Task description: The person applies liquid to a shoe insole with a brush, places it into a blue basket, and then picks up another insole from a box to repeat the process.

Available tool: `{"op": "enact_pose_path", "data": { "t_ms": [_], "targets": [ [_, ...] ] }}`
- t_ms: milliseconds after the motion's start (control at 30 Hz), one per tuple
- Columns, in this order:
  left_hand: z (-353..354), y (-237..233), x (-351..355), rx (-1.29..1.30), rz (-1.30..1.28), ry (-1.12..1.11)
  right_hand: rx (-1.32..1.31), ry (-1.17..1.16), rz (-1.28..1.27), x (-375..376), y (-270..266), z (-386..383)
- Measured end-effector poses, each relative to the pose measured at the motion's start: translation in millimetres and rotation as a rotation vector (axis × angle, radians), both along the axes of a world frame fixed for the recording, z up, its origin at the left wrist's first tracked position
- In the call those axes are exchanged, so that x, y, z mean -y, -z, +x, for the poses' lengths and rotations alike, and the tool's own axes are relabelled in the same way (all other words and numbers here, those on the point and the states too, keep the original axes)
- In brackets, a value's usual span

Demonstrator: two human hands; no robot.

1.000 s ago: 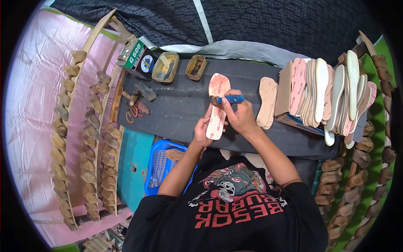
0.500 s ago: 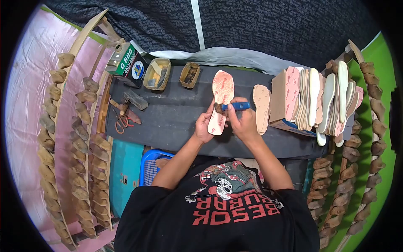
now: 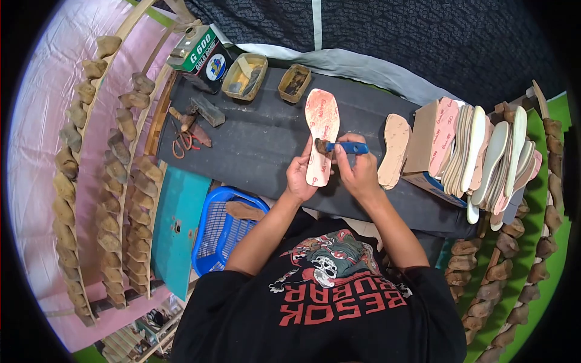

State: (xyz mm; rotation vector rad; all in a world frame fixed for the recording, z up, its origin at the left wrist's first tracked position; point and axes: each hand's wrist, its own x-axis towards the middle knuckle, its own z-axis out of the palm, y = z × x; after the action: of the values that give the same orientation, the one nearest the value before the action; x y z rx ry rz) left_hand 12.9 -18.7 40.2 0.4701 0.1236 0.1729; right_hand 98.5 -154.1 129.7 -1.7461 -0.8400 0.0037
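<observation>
My left hand [image 3: 301, 177] grips a pale insole [image 3: 321, 112] with red printing, near its heel end, above the dark tabletop. The insole's forefoot looks pinker than its heel. My right hand [image 3: 359, 172] is closed around a paintbrush with a blue handle [image 3: 351, 147]. Its brown, stained bristles [image 3: 321, 146] press on the insole at about its narrow middle. To the right of my right hand lies a stack of tan insoles [image 3: 394, 148]. Beyond the held insole stands a small tub with dark residue [image 3: 295, 83].
A glue can [image 3: 198, 57] and a larger tub [image 3: 244, 77] stand at the back left, near scissors [image 3: 181, 144] and a hammer [image 3: 186, 121]. A cardboard box [image 3: 420, 145] beside several insoles is at right. A blue basket [image 3: 203, 242] sits below; racks of shoe lasts [image 3: 66, 233] flank both sides.
The brush has moved slightly toward the heel along the insole. My head view has turned and shifted, so more of the blue basket shows.
</observation>
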Motion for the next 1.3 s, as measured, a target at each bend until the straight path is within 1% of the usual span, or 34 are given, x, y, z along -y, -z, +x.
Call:
{"op": "enact_pose_path", "data": {
  "t_ms": [33,67,133,167,267,300,367,467,500,567,633,667,733,833,933,967,1067,1133,1167,1267,1300],
  "targets": [
    [-1,-4,3,-0.030,0.038,-0.020,-0.013,-0.013,-0.004,0,3,2],
    [-2,-1,4,-0.030,0.017,-0.036,-0.025,-0.023,-0.008,1,3,3],
    [0,5,4,-0.029,-0.025,-0.059,0.035,-0.048,-0.020,4,-2,-3],
    [4,9,6,-0.039,-0.011,-0.107,0.064,-0.055,-0.026,5,-5,-10],
    [9,0,4,-0.020,-0.019,-0.028,0.174,-0.044,-0.003,8,-10,-24],
    [13,-3,4,0.023,0.027,0.017,0.144,-0.019,0.007,10,-10,-21],
    [19,-7,8,0.007,0.033,0.041,0.076,0.034,0.025,13,-9,-15],
    [26,-10,19,-0.039,0.092,0.072,0.125,0.141,0.056,18,-15,5],
    [28,-13,23,-0.060,0.101,0.076,0.079,0.162,0.047,19,-18,8],
    [32,-13,28,-0.091,0.086,0.084,0.040,0.161,0.042,24,-23,3],
    [38,-12,30,-0.055,0.065,0.075,-0.040,0.148,0.041,26,-23,-8],
    [39,-11,30,-0.039,0.052,0.066,0.064,0.147,-0.005,28,-15,-11],
    [39,-10,29,-0.047,0.058,0.080,0.079,0.123,0.022,29,-12,-15],
    [37,-2,26,-0.048,0.022,0.088,-0.042,0.196,0.022,33,-7,-2],
    [29,3,20,0.035,0.131,0.147,0.075,0.260,-0.010,43,-16,16],
    [29,3,22,-0.025,0.141,0.098,0.067,0.247,-0.019,46,-17,17],
    [30,-1,21,-0.025,0.167,0.107,0.059,0.207,-0.033,48,-20,13],
    [38,-1,26,-0.068,0.102,0.041,0.065,0.164,-0.023,43,-22,1],
    [40,-2,27,-0.090,0.071,0.007,0.173,0.144,-0.017,42,-14,0],
    [37,-10,21,-0.003,0.209,0.066,0.064,0.177,-0.005,45,-22,-2],
    [36,-21,24,-0.037,0.181,0.055,0.054,0.200,0.017,47,-22,2]
  ]
}}
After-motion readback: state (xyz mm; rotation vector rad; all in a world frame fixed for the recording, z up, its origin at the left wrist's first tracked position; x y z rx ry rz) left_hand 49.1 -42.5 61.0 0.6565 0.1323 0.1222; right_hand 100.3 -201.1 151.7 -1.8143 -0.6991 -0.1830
